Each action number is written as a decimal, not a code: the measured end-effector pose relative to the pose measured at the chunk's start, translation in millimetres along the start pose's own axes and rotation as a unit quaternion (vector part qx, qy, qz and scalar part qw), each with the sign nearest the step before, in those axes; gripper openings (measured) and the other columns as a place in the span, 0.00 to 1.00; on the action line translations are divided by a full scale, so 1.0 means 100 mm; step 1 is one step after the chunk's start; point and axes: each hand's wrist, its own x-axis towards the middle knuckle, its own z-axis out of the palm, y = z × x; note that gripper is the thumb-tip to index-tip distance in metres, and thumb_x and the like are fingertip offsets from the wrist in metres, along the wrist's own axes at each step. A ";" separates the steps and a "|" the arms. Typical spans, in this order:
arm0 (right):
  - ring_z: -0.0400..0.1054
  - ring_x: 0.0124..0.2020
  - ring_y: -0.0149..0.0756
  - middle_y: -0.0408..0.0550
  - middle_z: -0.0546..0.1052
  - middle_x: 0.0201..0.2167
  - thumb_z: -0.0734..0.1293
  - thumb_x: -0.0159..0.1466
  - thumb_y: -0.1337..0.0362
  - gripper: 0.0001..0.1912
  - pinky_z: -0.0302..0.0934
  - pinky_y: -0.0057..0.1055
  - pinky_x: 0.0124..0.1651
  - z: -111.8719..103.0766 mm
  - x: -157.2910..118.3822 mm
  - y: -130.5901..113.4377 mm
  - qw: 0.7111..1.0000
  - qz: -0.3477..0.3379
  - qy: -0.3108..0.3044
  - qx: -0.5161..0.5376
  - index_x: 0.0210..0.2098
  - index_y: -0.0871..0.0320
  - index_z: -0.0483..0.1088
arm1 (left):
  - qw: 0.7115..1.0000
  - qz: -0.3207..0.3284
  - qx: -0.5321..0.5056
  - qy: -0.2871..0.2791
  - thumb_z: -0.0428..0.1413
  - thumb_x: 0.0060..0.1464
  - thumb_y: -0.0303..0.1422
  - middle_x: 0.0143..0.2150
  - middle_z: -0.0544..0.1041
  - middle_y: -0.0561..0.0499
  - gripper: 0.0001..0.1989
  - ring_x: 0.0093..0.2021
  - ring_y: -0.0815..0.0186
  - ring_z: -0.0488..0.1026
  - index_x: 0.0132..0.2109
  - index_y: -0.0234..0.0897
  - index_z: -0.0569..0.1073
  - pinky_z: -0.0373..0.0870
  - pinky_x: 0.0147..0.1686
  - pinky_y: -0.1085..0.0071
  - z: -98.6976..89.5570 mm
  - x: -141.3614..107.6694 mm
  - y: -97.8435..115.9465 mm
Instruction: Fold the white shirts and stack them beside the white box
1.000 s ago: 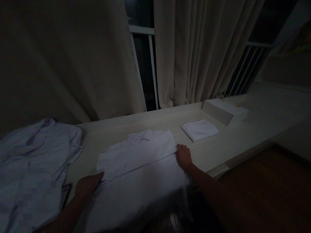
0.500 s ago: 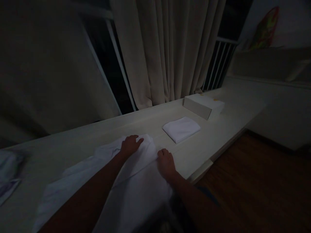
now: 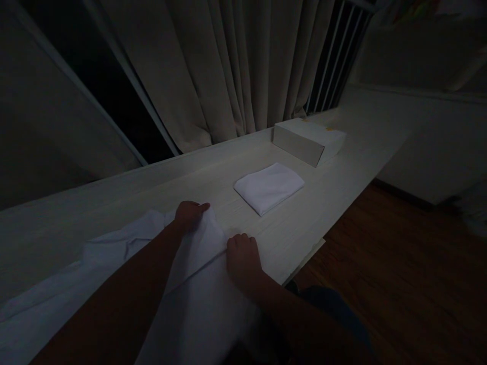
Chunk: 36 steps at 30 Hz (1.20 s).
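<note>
The white shirt (image 3: 205, 299) lies across the near-left part of the table (image 3: 294, 215), under the 2 hands. The left hand (image 3: 189, 215) pinches its far right corner, thumb and fingers closed on the cloth. The right hand (image 3: 244, 261) has its fingers curled shut over the right edge, gripping fabric beside a long crease (the thumb is hidden). Beyond them lie 1 folded white cloth (image 3: 269, 187) and 1 white box (image 3: 300, 142).
</note>
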 end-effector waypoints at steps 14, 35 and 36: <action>0.44 0.68 0.51 0.64 0.56 0.66 0.54 0.69 0.66 0.27 0.42 0.48 0.68 -0.34 -0.07 -0.30 0.985 -0.142 0.029 0.098 0.65 0.72 0.53 | 0.988 0.116 0.009 0.098 0.42 0.60 0.51 0.54 0.75 0.46 0.28 0.53 0.62 0.71 0.54 0.37 0.71 0.63 0.56 0.66 -0.17 -0.48 0.04; 0.35 0.70 0.56 0.70 0.48 0.68 0.63 0.66 0.51 0.40 0.34 0.53 0.70 -0.03 -0.18 -0.27 0.993 -0.017 -0.073 0.096 0.65 0.77 0.52 | 0.940 0.248 0.226 -0.062 0.34 0.59 0.56 0.73 0.44 0.41 0.40 0.72 0.51 0.41 0.70 0.35 0.48 0.45 0.65 0.51 0.33 -0.54 0.01; 0.35 0.70 0.56 0.69 0.48 0.68 0.63 0.66 0.51 0.40 0.34 0.53 0.70 -0.03 -0.18 -0.27 0.992 -0.017 -0.075 0.097 0.66 0.76 0.52 | 0.942 0.240 0.225 -0.061 0.34 0.59 0.56 0.73 0.43 0.41 0.41 0.72 0.51 0.41 0.70 0.34 0.47 0.45 0.65 0.51 0.35 -0.48 0.01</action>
